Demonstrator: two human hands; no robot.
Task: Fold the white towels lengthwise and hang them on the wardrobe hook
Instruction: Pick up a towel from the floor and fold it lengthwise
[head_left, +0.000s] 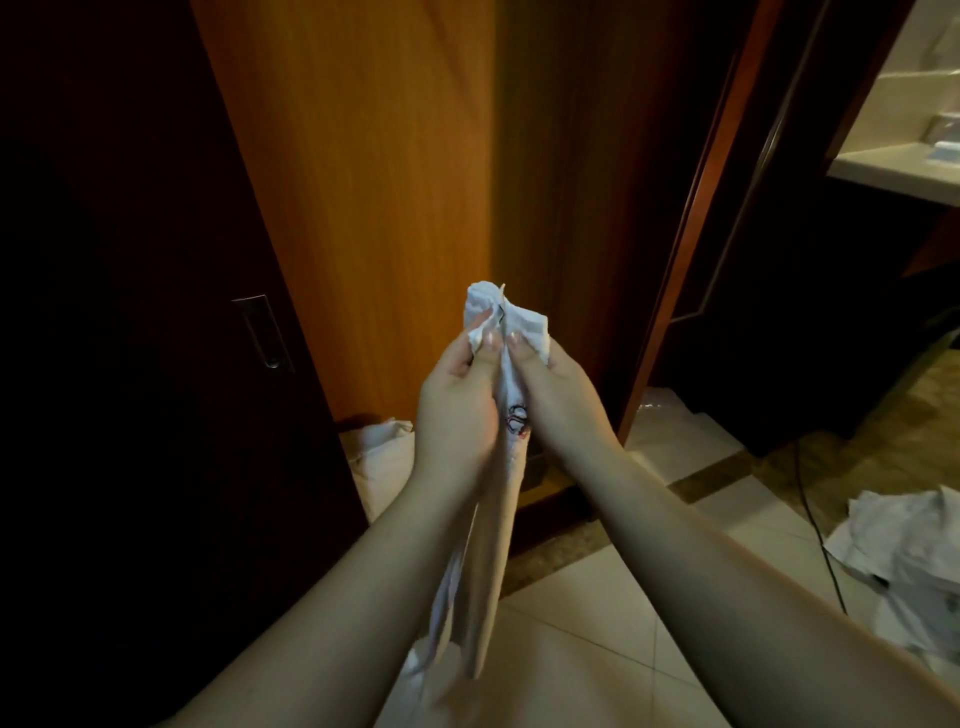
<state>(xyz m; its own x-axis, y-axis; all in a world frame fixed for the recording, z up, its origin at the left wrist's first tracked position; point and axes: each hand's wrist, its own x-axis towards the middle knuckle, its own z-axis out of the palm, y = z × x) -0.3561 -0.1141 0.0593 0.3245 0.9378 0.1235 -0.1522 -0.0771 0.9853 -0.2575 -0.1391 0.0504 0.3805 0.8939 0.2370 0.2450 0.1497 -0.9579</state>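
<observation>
The white towel (491, 519) hangs as a narrow strip, long axis running 12-to-6, top end bunched at 12 w/ the tail dropping toward the floor at 6. Both hands sit at its top end, side by side: left hand (457, 405) pinches the cloth from 9, right hand (558, 400) from 3, thumbs pressed on the fabric, neither clearly nearer. No hook in view; judging by the wardrobe door (363, 182) at 12, the lift would go up & forward. More towels (904, 551) lie on the floor at 4, well apart.
</observation>
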